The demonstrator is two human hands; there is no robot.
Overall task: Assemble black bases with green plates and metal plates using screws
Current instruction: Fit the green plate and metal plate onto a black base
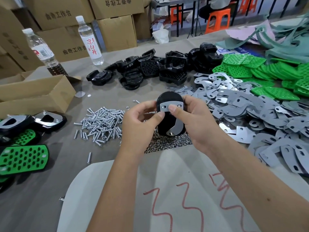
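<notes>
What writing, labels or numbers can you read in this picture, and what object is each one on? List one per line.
"曲奇工作台": printed on the cardboard boxes stacked at the back; on the top box it stands upside down.
"凉白开": red characters on the label of the right water bottle.
Left water bottle: label too blurred to read.
Red handwritten marks on the white sheet: possibly "33", not clearly legible.
Blue-and-white print behind the black bases: too cut off to read.

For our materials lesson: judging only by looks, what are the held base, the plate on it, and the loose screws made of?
Black base: probably moulded plastic, glossy, with soft highlights on its rounded edge.
Metal plate: thin sheet metal, apparently steel, matt grey face, cleanly punched holes.
Screws: bright silvery metal, likely plated steel, glinting.
Both the left hand and right hand hold the base.
</notes>
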